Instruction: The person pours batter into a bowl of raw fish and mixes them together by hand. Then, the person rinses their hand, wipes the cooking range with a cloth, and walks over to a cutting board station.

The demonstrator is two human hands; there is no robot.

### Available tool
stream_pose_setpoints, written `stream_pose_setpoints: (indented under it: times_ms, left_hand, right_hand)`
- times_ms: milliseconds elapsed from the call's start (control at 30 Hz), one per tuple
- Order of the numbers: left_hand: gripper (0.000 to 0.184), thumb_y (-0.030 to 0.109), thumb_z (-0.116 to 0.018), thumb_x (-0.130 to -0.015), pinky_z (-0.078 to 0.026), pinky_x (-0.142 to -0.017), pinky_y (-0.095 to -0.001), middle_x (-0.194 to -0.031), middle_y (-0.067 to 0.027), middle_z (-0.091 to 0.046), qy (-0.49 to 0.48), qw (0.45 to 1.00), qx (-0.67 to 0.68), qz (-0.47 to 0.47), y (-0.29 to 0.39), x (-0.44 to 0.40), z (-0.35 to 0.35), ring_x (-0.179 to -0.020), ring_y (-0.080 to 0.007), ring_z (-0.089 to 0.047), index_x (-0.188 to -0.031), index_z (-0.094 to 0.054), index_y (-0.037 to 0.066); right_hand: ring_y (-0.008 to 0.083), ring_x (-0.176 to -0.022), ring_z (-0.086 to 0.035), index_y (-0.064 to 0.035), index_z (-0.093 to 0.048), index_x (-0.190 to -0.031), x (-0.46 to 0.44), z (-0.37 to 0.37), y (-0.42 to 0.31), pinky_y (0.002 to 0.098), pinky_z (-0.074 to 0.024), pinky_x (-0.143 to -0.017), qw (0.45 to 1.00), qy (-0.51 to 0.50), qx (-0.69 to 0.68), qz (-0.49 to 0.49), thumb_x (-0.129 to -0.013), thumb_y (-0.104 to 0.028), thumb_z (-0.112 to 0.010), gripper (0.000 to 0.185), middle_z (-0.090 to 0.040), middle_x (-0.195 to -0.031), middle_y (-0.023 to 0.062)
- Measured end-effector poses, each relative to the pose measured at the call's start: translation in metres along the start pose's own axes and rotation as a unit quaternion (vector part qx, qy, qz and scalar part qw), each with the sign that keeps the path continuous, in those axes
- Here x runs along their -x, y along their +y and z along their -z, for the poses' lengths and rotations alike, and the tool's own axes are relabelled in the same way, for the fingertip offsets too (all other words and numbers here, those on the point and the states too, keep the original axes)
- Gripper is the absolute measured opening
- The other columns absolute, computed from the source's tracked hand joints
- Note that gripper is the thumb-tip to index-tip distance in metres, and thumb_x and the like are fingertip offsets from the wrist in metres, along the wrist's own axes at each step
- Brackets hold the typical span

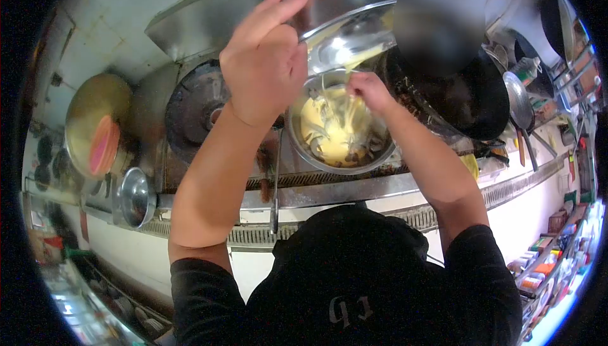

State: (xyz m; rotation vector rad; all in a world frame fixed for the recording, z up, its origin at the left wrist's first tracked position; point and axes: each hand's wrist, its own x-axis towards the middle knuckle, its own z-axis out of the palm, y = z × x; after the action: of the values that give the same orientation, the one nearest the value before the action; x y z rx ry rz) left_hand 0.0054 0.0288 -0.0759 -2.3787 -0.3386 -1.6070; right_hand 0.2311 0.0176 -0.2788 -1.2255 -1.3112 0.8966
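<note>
My left hand (pixel 265 54) is raised at the left edge of a large tilted metal basin (pixel 345 48), its fingers bent at the basin's side. Yellow batter smears the basin's inner wall. Below it stands a steel mixing bowl (pixel 329 170) holding yellow batter (pixel 332 134) with dark pieces in it. My right hand (pixel 370 91) is closed over the far right rim of the mixing bowl. Blurred yellow streaks run down beneath its fingers, and what they hold is hidden.
A black wok (pixel 465 102) sits on the right of the stove. On the left are a round burner (pixel 196 108), a small steel bowl (pixel 137 197) and a pink-orange bowl (pixel 104 146). A long-handled tool (pixel 275 187) lies across the stove's front edge.
</note>
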Motion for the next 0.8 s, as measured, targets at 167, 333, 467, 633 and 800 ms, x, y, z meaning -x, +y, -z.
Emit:
stream_pose_setpoints:
  times_ms: [167, 333, 467, 633, 800]
  left_hand:
    - [0.018, 0.0, -0.057, -0.051, -0.047, -0.072, -0.0324, -0.096, -0.0072, -0.059, -0.007, 1.0, 0.0, 0.024, 0.001, 0.001, 0.001, -0.088, -0.0282, -0.057, -0.052, -0.039, 0.004]
    - [0.019, -0.001, -0.057, -0.052, -0.046, -0.072, -0.0326, -0.096, -0.0073, -0.059, 0.0, 1.0, 0.008, 0.016, 0.002, 0.004, -0.002, -0.088, -0.0282, -0.057, -0.052, -0.039, 0.004]
    - [0.018, -0.001, -0.057, -0.054, -0.046, -0.072, -0.0328, -0.097, -0.0078, -0.059, 0.008, 1.0, 0.004, 0.005, 0.003, 0.009, -0.005, -0.088, -0.0288, -0.057, -0.052, -0.039, 0.004]
    - [0.019, -0.001, -0.056, -0.055, -0.046, -0.07, -0.0315, -0.099, -0.0103, -0.058, -0.02, 0.998, -0.015, 0.055, 0.002, 0.014, -0.002, -0.085, -0.0279, -0.057, -0.05, -0.037, 0.002]
    - [0.014, -0.002, -0.052, -0.057, -0.046, -0.06, -0.0255, -0.101, -0.0133, -0.057, -0.046, 0.98, -0.038, 0.191, -0.003, 0.023, 0.001, -0.07, -0.0239, -0.058, -0.051, -0.04, -0.002]
  right_hand:
    - [0.0096, -0.044, -0.037, -0.0066, -0.046, -0.05, 0.006, -0.002, 0.003, 0.0241, -0.0285, -0.044, 0.998, 0.061, -0.004, -0.011, -0.068, -0.011, -0.049, 0.019, -0.042, -0.048, 0.0003]
    - [0.0141, -0.045, -0.04, -0.0045, -0.045, -0.054, 0.008, -0.003, -0.026, 0.0285, -0.0325, -0.044, 0.995, 0.075, 0.059, -0.002, -0.073, -0.019, -0.046, 0.025, -0.044, -0.05, 0.0053]
    - [0.0114, -0.046, -0.04, -0.0056, -0.046, -0.054, 0.005, -0.01, -0.043, 0.0261, -0.0325, -0.043, 0.993, 0.11, -0.001, -0.037, -0.072, -0.014, -0.047, 0.021, -0.046, -0.051, 0.0012]
    - [0.0118, -0.064, -0.047, -0.0026, -0.053, -0.067, -0.003, -0.017, -0.051, 0.0252, -0.0384, -0.058, 0.998, 0.003, -0.043, 0.041, -0.073, -0.009, -0.047, 0.011, -0.052, -0.067, 0.0043]
    - [0.0164, -0.081, -0.052, -0.0005, -0.057, -0.091, -0.026, 0.001, -0.08, 0.0266, -0.0401, -0.076, 0.936, 0.306, 0.061, 0.165, -0.075, -0.012, -0.051, 0.02, -0.057, -0.089, 0.0081]
